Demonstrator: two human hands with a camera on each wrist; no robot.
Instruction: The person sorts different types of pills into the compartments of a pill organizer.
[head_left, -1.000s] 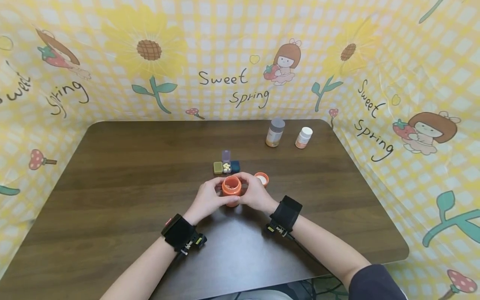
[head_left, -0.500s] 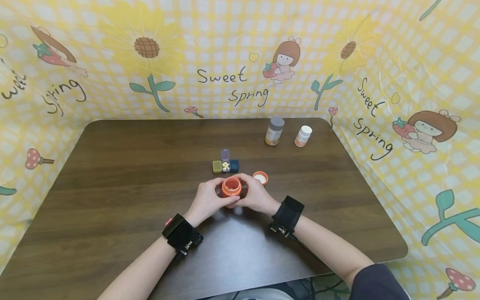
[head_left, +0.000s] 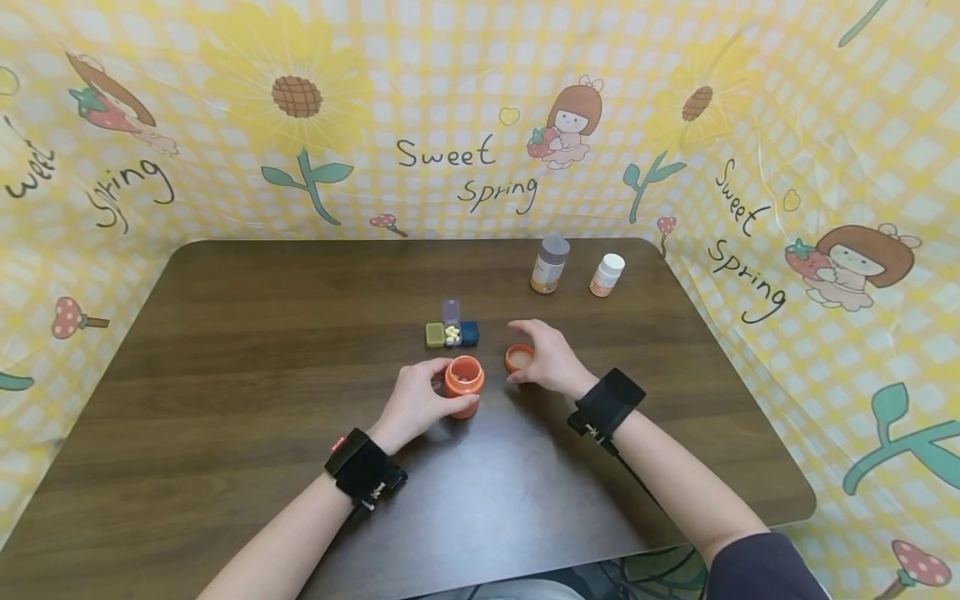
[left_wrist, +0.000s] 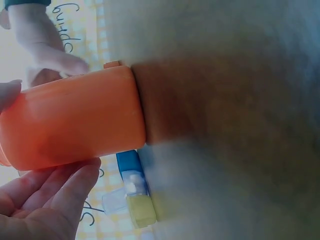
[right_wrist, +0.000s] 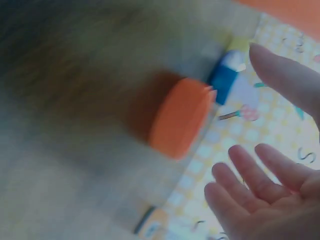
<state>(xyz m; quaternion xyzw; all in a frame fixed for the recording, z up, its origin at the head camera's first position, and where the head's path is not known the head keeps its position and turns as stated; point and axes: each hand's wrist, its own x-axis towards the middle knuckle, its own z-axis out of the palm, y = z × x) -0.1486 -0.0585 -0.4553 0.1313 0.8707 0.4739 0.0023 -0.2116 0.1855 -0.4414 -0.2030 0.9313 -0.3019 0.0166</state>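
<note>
My left hand [head_left: 420,397] grips an open orange bottle [head_left: 464,388], thumb on its near side and fingers round its far side. In the left wrist view the bottle's smooth side [left_wrist: 75,117] stands right at the tabletop. My right hand [head_left: 553,363] reaches over the orange cap [head_left: 518,358], which lies with its pale inside upward. Thumb and fingers are spread apart there; the right wrist view shows bare fingers [right_wrist: 250,185] beside the cap, holding nothing. Beyond the bottle sits a small pill box [head_left: 452,335], its middle compartment open with pale pills inside.
Toward the back right stand a grey-capped bottle [head_left: 550,265] and a smaller white-capped bottle [head_left: 607,276]. A yellow checked cloth [head_left: 420,100] hangs behind and beside the brown table [head_left: 300,333].
My right hand has let go of the orange bottle and moved right to the cap. My left hand stays on the bottle.
</note>
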